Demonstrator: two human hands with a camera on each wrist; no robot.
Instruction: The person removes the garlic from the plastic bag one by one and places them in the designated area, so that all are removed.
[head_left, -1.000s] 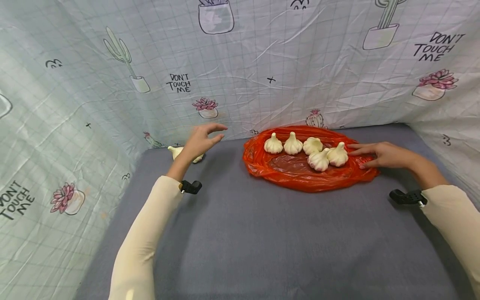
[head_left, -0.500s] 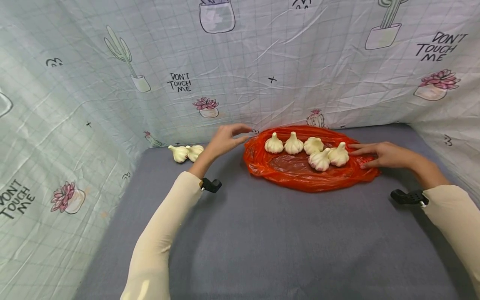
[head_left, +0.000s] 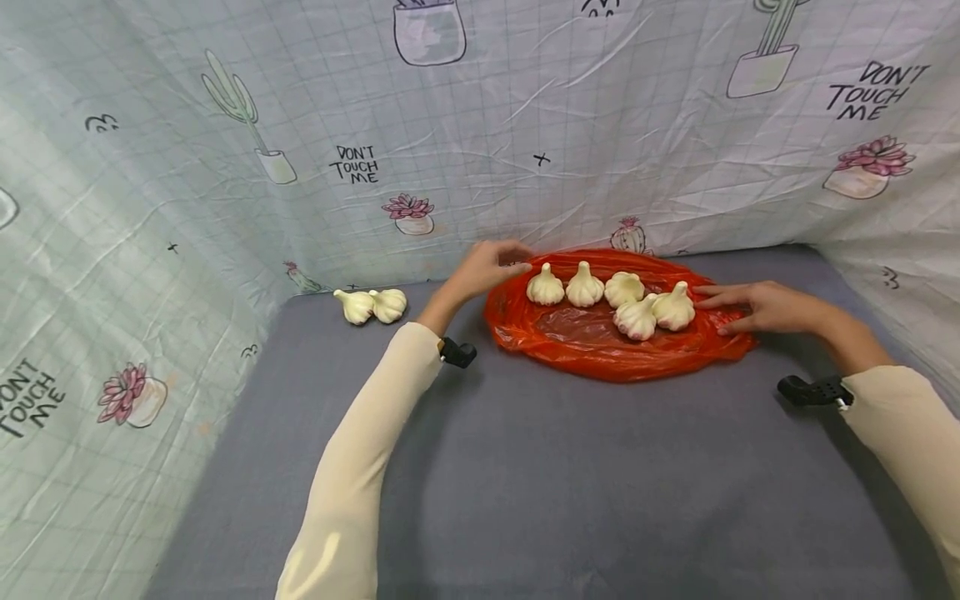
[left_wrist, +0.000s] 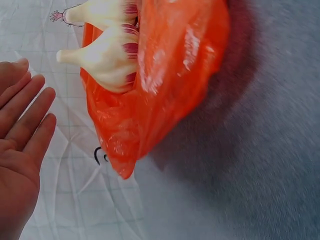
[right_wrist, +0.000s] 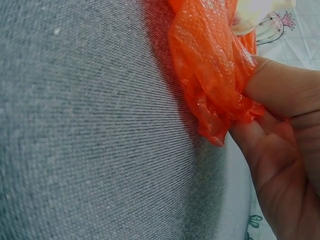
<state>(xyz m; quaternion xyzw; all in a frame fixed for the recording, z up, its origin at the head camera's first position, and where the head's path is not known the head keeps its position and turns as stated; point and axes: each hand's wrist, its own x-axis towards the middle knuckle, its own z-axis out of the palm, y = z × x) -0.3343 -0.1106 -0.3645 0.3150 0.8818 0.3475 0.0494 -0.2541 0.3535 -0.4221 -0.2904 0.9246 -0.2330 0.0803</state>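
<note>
An orange-red plastic bag (head_left: 600, 358) lies spread on the table with its mouth up, and several garlic bulbs (head_left: 584, 285) stand in it. My left hand (head_left: 489, 268) hovers at the bag's left rim, near the leftmost bulb (head_left: 545, 286). In the left wrist view its fingers (left_wrist: 37, 117) are extended and hold nothing, beside a garlic bulb (left_wrist: 110, 57) with purple streaks. My right hand (head_left: 776, 312) is at the bag's right end. There, in the right wrist view, thumb and fingers pinch the crumpled bag edge (right_wrist: 215, 100).
Two more garlic bulbs, one (head_left: 356, 307) touching the other (head_left: 388, 305), lie on the grey cloth-covered table (head_left: 585, 483) at the back left. A white curtain (head_left: 480, 125) printed with plants hangs close behind the bag and along both sides.
My left hand has moved right, from over the two bulbs at the back left to the bag's left rim, uncovering them. The right hand stays at the bag.
</note>
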